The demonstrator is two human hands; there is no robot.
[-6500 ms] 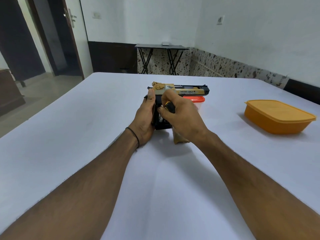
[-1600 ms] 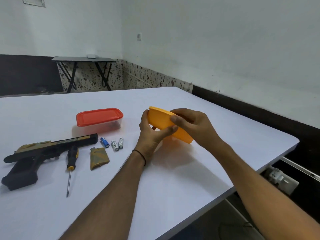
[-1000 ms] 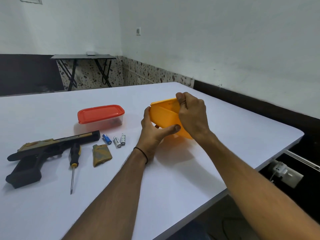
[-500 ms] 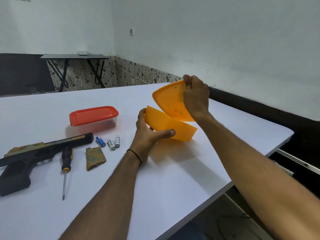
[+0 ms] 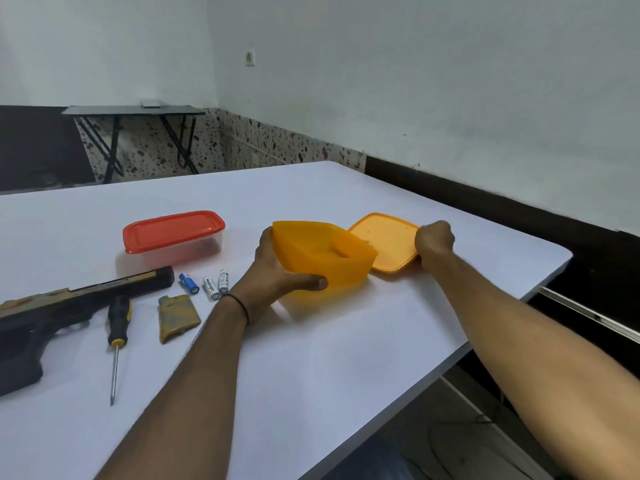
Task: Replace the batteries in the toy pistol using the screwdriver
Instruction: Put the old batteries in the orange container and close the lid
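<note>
Beside batteries (image 5: 214, 286) and red-lidded box (image 5: 173, 231), left fingers (image 5: 266, 239) around orange tub (image 5: 311, 256), right fingers (image 5: 433, 233) tight on lid (image 5: 384, 241).

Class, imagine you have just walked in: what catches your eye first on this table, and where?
The bright orange tub, held tilted in the left hand at the centre, with its lid lying beside it, gripped at the edge by the right hand. Left of them lie a toy pistol, a screwdriver and three loose batteries, in front of a red-lidded box.
</note>
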